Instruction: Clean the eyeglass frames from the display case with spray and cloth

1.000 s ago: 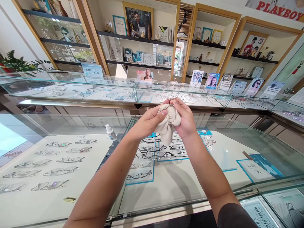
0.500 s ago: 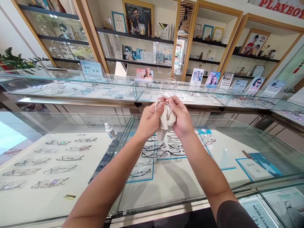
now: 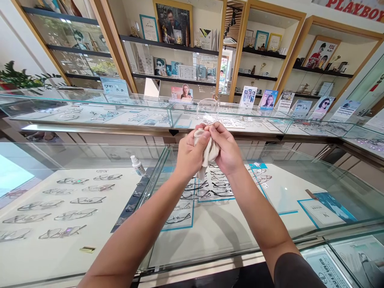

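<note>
The cloth (image 3: 211, 154) is showing plain cream, while the held glasses (image 3: 208, 110) are looking pale and clear. The bottle (image 3: 138, 165) is gleaming white, the sleeve (image 3: 295, 269) is showing near-black, the plant (image 3: 18, 80) is showing green, and the shelf (image 3: 168, 45) is looking black.

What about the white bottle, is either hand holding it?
No, the white bottle stands apart from them, while the left hand and right hand meet at the pale cloth.
</note>
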The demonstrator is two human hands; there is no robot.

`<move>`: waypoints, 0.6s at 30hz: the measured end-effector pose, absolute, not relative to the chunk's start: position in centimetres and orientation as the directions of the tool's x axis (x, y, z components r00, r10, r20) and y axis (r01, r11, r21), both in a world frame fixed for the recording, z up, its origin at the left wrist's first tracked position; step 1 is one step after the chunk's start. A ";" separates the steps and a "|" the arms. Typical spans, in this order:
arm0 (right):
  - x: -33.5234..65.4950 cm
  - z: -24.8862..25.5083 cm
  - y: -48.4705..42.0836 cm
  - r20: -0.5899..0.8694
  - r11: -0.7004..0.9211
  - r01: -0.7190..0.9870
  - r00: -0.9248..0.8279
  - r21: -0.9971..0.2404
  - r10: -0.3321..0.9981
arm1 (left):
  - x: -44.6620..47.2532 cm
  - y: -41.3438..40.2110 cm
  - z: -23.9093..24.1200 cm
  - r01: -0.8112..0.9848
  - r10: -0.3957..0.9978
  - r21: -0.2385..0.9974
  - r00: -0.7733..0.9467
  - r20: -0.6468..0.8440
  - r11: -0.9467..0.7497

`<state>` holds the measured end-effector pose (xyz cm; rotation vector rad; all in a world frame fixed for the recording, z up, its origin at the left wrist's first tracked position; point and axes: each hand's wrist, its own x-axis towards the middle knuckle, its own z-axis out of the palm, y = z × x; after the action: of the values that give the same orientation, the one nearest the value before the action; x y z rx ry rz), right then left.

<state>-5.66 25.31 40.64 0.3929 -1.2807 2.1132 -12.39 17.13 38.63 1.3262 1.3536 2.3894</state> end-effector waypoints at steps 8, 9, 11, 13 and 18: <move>-5.2 41.1 26.8 0.511 -0.320 -0.662 -0.737 -0.678 0.442 | -14.3 15.3 39.4 0.176 0.748 0.831 -0.368 0.553 -0.528; -5.2 41.2 27.0 0.504 -0.314 -0.659 -0.737 -0.683 0.450 | -14.6 15.1 39.4 0.164 0.778 0.844 -0.329 0.535 -0.511; -5.1 41.2 27.1 0.489 -0.299 -0.650 -0.739 -0.699 0.463 | -14.8 15.0 39.4 0.164 0.793 0.851 -0.310 0.525 -0.499; -5.2 41.1 26.7 0.485 -0.293 -0.644 -0.742 -0.707 0.463 | -14.4 15.3 39.1 0.194 0.754 0.834 -0.360 0.550 -0.516; -5.9 40.5 25.0 0.527 -0.337 -0.665 -0.740 -0.667 0.417 | -12.6 16.9 38.4 0.347 0.469 0.741 -0.603 0.646 -0.574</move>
<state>-5.90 24.96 40.48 0.3447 -1.2215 2.1045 -12.57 16.88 38.45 1.3608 1.4090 2.3537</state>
